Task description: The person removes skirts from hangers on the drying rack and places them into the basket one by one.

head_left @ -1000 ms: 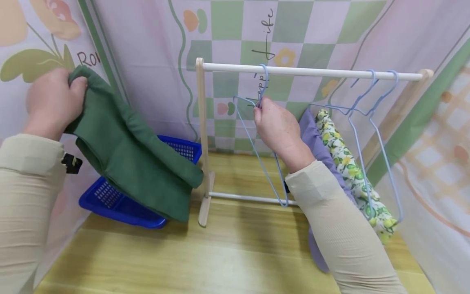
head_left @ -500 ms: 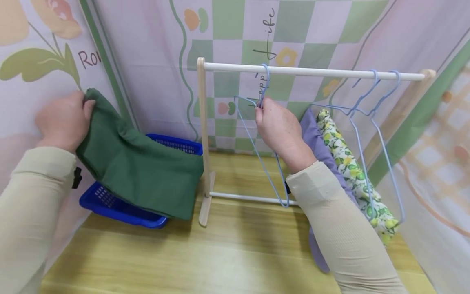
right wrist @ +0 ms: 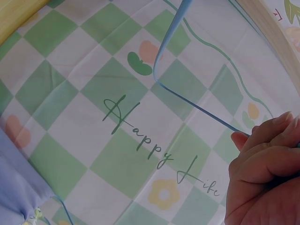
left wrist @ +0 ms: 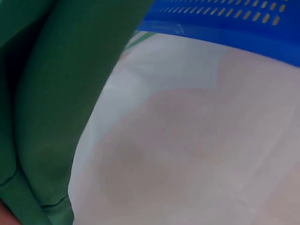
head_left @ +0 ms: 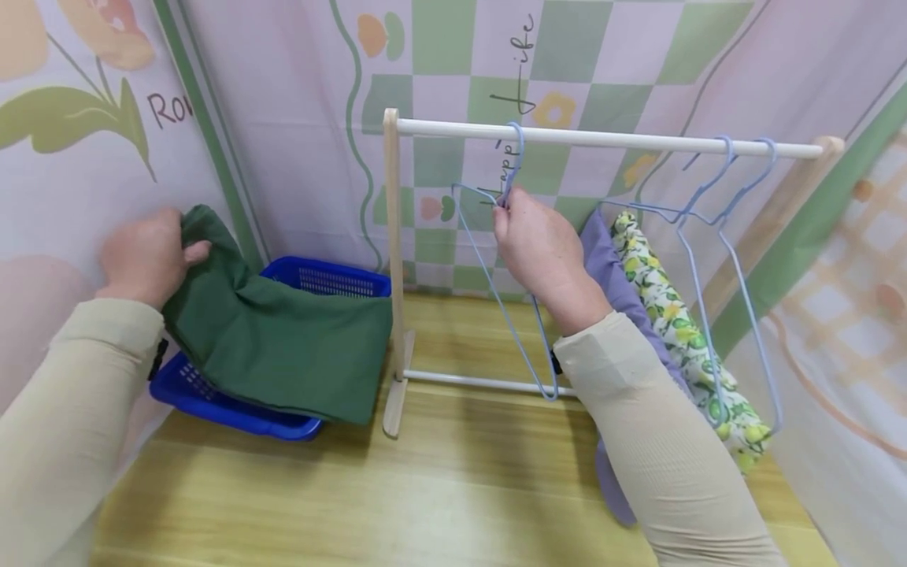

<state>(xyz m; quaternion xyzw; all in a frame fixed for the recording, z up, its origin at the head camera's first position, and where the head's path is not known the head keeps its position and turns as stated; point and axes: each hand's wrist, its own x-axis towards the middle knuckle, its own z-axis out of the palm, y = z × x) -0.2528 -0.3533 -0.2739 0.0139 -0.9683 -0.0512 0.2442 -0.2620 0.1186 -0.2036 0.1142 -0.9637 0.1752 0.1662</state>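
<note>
A folded dark green garment hangs from my left hand, which grips its upper left corner. The rest of the cloth drapes over a blue plastic basket; its hems show in the left wrist view. My right hand pinches a light blue wire hanger just below the hook. That hook sits over the white rod of a small rack. In the right wrist view, the curled fingers of my right hand close on the hanger's wire.
Toward the rack's right end hang two more blue hangers, beside a purple garment and a lemon-print one. A wooden post stands between basket and hanger. Patterned curtains enclose the wooden tabletop.
My left hand has come down and to the right with the green garment, which now lies lower over the basket. My right hand and the hanger have hardly moved.
</note>
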